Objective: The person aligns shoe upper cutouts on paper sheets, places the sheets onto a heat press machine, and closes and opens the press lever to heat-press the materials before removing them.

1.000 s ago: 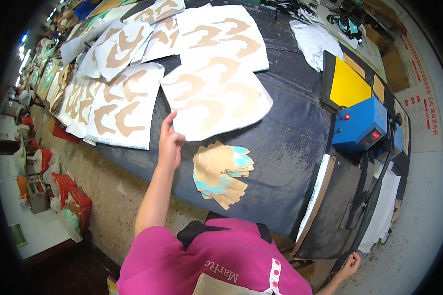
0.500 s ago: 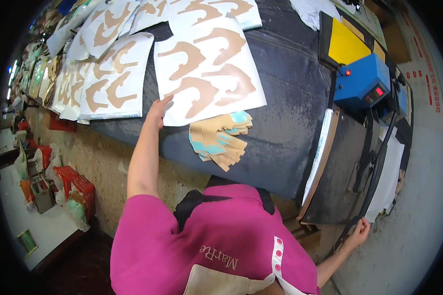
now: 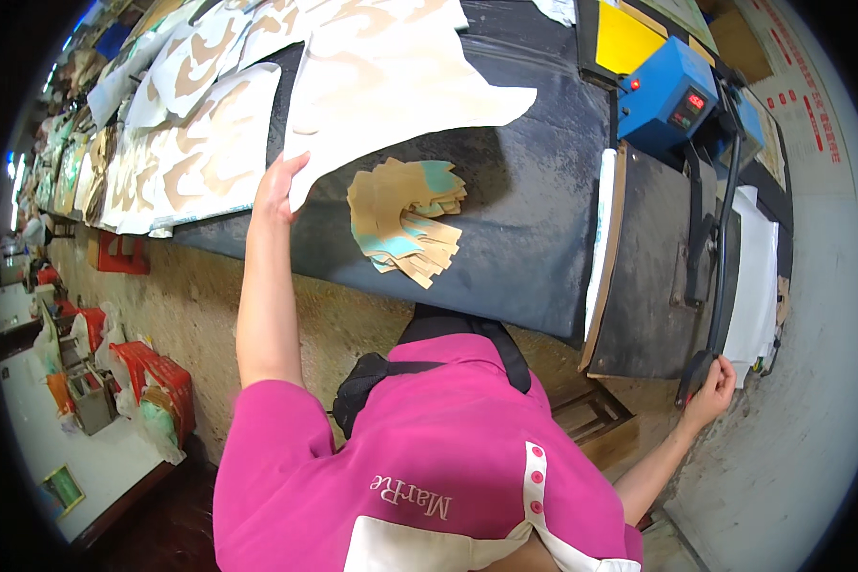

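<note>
My left hand (image 3: 280, 187) pinches the near left corner of a large white sheet (image 3: 377, 91) printed with tan curved shapes. The sheet is lifted and bent, its right corner hanging over the dark table. Below it, a fanned stack of tan and turquoise cut pieces (image 3: 405, 219) lies near the table edge. At the far right, my right hand (image 3: 712, 391) is closed beside the end of a black press lever (image 3: 726, 229). Its fingertips meet the near edge of another white sheet (image 3: 751, 296); whether they grip lever or sheet is unclear.
More white sheets with tan shapes (image 3: 191, 153) cover the left of the dark table (image 3: 534, 229). A blue control box (image 3: 672, 100) with a red display stands by the dark press plate (image 3: 643, 257). Red plastic baskets (image 3: 162, 381) are at the left, beyond the table.
The sheet in my left hand has gone from lying flat to lifted and bent, uncovering more of the tan stack. My view has shifted slightly; my right hand stays by the lever end.
</note>
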`<action>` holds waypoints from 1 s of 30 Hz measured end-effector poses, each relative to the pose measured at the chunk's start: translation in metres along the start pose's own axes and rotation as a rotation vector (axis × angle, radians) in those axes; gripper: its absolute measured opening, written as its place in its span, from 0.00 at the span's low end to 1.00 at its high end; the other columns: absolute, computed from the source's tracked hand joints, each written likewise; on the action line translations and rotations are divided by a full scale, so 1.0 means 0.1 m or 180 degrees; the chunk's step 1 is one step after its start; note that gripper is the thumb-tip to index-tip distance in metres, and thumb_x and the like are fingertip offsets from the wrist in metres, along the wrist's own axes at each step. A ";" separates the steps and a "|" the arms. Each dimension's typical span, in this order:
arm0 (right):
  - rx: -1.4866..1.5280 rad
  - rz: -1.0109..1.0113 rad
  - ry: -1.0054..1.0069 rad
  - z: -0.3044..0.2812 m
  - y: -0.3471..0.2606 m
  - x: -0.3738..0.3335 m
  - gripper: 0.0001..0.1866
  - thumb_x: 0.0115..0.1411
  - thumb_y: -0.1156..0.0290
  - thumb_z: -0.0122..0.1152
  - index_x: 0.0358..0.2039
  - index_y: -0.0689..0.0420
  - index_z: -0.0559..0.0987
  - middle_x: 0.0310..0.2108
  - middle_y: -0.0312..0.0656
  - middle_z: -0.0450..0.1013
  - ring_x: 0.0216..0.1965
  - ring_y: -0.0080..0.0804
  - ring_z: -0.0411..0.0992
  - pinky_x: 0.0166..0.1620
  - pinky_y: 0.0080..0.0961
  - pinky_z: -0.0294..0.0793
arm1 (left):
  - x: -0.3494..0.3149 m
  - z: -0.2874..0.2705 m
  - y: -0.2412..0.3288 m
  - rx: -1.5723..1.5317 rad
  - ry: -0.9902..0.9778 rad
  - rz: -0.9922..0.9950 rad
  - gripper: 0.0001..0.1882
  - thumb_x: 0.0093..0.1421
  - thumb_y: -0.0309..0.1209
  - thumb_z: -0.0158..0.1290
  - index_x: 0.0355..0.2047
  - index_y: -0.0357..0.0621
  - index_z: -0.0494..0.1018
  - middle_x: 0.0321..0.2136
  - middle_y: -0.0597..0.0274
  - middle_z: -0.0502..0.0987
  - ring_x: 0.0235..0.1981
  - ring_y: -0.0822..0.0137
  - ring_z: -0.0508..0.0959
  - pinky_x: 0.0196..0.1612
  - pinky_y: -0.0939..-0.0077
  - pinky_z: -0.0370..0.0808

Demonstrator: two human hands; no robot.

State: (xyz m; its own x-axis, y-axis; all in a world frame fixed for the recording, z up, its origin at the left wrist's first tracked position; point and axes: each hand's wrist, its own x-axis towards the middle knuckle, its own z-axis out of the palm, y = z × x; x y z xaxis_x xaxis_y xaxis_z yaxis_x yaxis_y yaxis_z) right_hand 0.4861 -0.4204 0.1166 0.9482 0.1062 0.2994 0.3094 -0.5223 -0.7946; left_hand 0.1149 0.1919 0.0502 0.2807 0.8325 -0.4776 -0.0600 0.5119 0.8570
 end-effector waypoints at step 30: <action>0.0445 0.0840 -0.2110 3.59 -0.76 -1.12 0.30 0.53 0.66 0.64 0.57 0.58 0.70 0.51 0.46 0.70 0.51 0.39 0.71 0.53 0.34 0.70 | -1.57 0.23 -0.73 0.3786 -0.3501 -0.1194 0.21 0.61 0.45 0.57 0.44 0.39 0.78 0.37 0.59 0.81 0.39 0.69 0.78 0.45 0.74 0.74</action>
State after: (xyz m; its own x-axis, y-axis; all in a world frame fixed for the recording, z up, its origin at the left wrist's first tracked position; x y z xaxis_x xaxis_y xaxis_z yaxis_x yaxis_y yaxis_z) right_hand 0.3823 -0.0890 -0.0464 0.8232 0.5051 -0.2593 0.0286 -0.4930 -0.8695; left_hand 0.0974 0.0186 0.0672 0.6376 -0.0931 -0.7647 0.7332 -0.2311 0.6395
